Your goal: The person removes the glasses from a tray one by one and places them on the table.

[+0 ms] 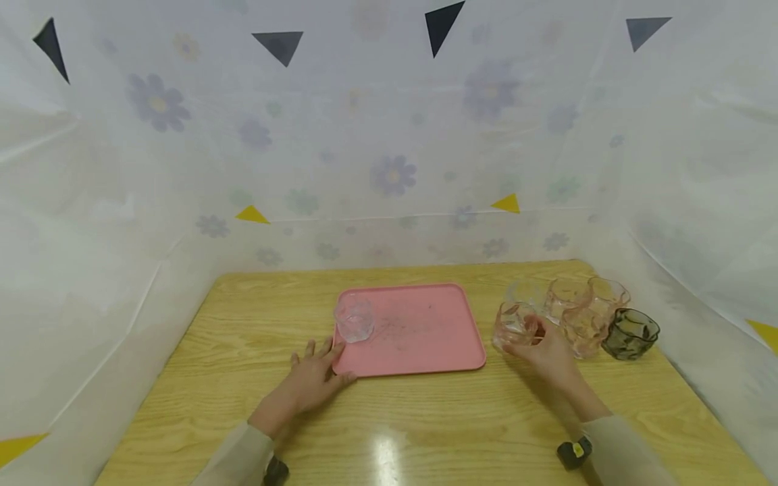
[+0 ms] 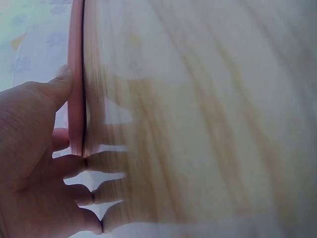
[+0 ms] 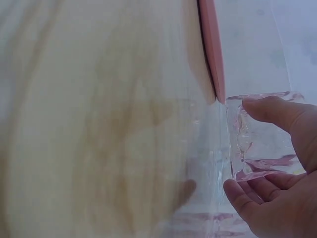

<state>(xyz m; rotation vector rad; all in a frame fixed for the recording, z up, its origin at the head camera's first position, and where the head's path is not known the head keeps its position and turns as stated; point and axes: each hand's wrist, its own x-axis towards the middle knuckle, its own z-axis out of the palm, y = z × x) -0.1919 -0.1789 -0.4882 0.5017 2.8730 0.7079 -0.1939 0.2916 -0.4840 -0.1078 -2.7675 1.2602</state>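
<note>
At the near left corner of a pink tray (image 1: 419, 331), my left hand (image 1: 313, 381) rests with fingers spread. Its thumb touches the tray's front edge (image 2: 76, 99) in the left wrist view. A clear glass cup (image 1: 354, 319) stands on the tray's left side. Right of the tray, my right hand (image 1: 550, 354) grips a pale pink glass cup (image 1: 513, 327) by its side. In the right wrist view, the thumb (image 3: 270, 110) lies on one side of this cup and the fingers on the other.
Beside and behind the gripped cup stand several pink glass cups (image 1: 586, 331), a clear one (image 1: 523, 290) and a dark smoky one (image 1: 631, 335) at the far right. The wooden table (image 1: 419, 432) meets white flowered sheeting (image 1: 377, 169) at the back and sides.
</note>
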